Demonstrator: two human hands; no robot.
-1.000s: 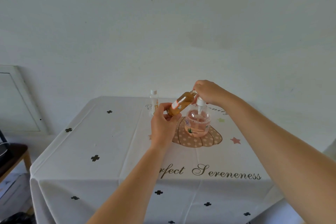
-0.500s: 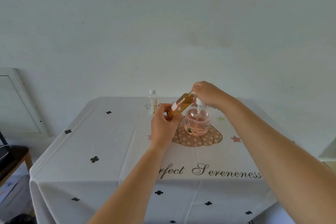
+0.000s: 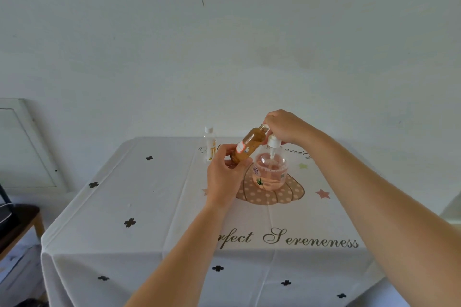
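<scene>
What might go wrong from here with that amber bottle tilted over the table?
1. The left hand grips the amber bottle near its base only, tilted, while the right hand pinches at its neck. If it opens, liquid may spill on the tablecloth.
2. The right hand sits just above the pump bottle. A slip could press the pump or tip the bottle.

1. A room in a home (plain, domestic).
2. Beneath the left hand [image 3: 225, 177], a white tablecloth [image 3: 154, 207] printed with crosses, stars and "Sereneness".
3. Behind the right hand [image 3: 284, 127], a bare white wall [image 3: 224, 57].
4. Far left of the left hand, a wooden side table [image 3: 22, 217].
</scene>
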